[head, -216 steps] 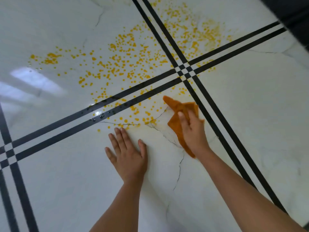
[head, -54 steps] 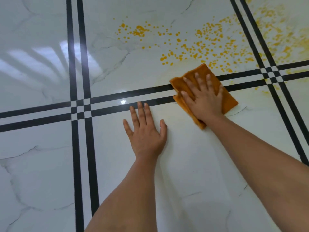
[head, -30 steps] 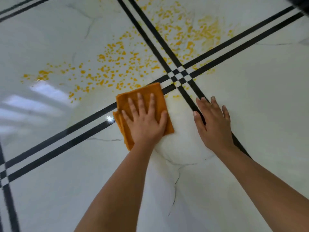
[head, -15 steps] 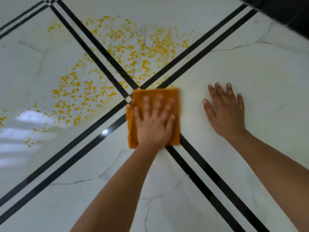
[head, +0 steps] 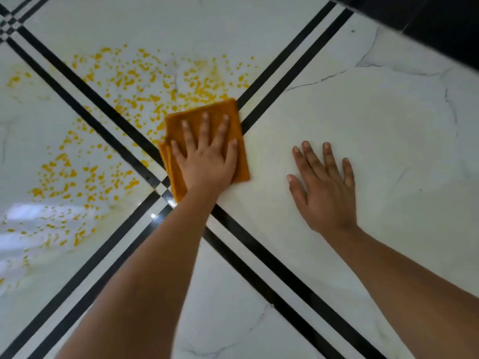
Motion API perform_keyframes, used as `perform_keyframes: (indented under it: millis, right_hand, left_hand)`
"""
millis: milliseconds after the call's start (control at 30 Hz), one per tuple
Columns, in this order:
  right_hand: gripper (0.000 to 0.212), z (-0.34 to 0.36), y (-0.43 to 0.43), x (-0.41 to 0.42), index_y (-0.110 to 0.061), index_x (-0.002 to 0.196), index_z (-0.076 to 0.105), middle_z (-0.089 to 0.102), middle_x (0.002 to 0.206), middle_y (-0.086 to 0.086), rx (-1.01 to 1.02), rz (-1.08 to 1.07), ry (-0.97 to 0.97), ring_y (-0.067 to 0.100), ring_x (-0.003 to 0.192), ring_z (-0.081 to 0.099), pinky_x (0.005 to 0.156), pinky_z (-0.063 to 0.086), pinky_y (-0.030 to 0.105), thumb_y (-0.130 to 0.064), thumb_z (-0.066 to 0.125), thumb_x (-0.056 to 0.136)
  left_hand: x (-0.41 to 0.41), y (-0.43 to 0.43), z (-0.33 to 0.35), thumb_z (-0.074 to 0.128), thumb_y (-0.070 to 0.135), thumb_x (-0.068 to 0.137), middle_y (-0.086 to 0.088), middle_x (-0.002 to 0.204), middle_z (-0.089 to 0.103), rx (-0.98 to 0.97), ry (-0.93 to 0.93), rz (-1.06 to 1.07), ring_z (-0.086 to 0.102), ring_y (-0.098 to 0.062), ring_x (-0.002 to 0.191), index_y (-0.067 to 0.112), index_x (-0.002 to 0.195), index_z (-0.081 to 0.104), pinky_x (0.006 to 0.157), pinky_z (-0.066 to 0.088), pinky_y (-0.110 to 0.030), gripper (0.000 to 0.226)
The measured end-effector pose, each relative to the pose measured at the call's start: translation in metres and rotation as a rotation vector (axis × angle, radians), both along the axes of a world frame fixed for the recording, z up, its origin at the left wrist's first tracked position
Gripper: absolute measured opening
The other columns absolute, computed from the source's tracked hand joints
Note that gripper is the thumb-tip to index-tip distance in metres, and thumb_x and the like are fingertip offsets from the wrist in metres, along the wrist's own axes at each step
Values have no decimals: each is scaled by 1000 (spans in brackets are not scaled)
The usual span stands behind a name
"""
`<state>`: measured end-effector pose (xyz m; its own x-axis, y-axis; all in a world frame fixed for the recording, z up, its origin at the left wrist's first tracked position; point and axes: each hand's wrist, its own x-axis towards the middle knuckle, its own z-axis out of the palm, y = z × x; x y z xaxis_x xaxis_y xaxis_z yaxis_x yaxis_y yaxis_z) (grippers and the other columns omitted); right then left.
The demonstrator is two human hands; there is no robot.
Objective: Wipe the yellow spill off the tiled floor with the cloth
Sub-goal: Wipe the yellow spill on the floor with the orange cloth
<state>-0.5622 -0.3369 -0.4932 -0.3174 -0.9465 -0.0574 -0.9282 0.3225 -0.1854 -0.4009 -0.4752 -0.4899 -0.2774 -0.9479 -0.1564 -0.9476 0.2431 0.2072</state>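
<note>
Two bare hands lie on a glossy white marble-look tiled floor, and we count one folded orange cloth lying at the edge of the mess. Our left hand is spread flat on the cloth, fingers straight and apart, pressing it down rather than gripping it. Our right hand is released too, palm flat on the tile near the cloth's right side, grasping nothing. Two pairs of black inlay stripes cross beneath the cloth and the left wrist, so four tiles meet there. The yellow spill is many small droplets scattered over two of those tiles, the far one and the left one. The cloth's far edge touches the nearest droplets. Its right corner overlaps one stripe pair, and stacked folds show along its left edge. A strip of white tile with a faint yellowish film separates the cloth from the right hand. Beyond the right hand the tile runs on to a dark band in the top right corner.
</note>
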Motion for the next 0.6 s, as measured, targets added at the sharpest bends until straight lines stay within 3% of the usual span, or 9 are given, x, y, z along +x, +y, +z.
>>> perform_keyframes:
  millis: [67,167,300,433,600]
  right_hand:
    - [55,-2,0,0,-25,145,30,31,151,-2,0,0,0,26,142,21,111,13,48,-47,22,95]
    - [55,-1,-1,-2,-24,145,30,32,151,-2,9,10,21,26,142,22,111,13,48,-47,23,95]
    - [56,1,0,0,-23,145,31,34,150,-1,9,3,29,28,141,24,111,15,48,-46,23,95]
    - [56,1,-2,-3,-23,144,32,34,149,-1,23,16,20,28,140,25,111,16,50,-47,23,95]
    - [56,0,0,-3,-24,145,30,33,150,-2,28,10,7,28,141,23,111,14,49,-48,21,95]
  left_hand:
    - [-20,-1,-1,15,57,94,6,158,-2,-8,-4,-13,-13,-29,143,46,145,3,110,-11,-55,54]
    - [-34,-10,-2,12,56,92,8,158,2,-40,-24,-360,-9,-28,144,48,144,4,111,-9,-55,53]
    - [-67,-44,1,16,55,95,5,158,0,-3,13,-41,-11,-31,143,44,145,5,110,-9,-58,53]
    - [-51,-20,-5,10,59,91,7,158,6,-59,-8,-334,-6,-28,144,47,144,6,111,-8,-55,54]
    - [-57,-22,0,11,58,92,7,158,4,-37,-30,-145,-8,-27,144,46,145,3,112,-8,-56,55]
